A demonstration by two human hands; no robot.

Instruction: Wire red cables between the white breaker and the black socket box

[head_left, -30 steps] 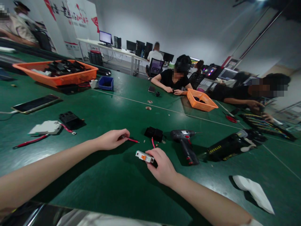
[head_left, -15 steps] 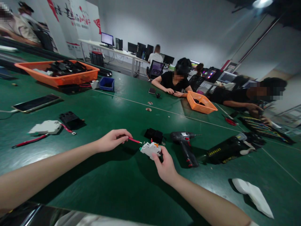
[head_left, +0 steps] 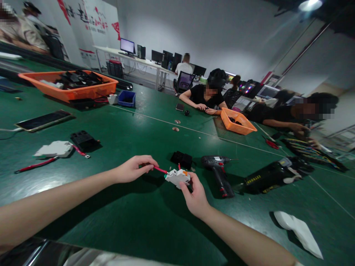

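Left hand (head_left: pixel 140 169) pinching a short red wire (head_left: pixel 161 170) between thumb and fingertips, over a green table (head_left: pixel 124 221). The right hand (head_left: pixel 195 194) grips a white block (head_left: pixel 175 178) with an orange switch, its thumb on the broad side. The wire now meets the block's left end; half a second ago its metal tip showed just beside it. A second ago the narrow switch face was turned to view; now the flat side is. Just beyond lies a black part (head_left: pixel 181 159), with a cordless drill (head_left: pixel 217 170) to its right
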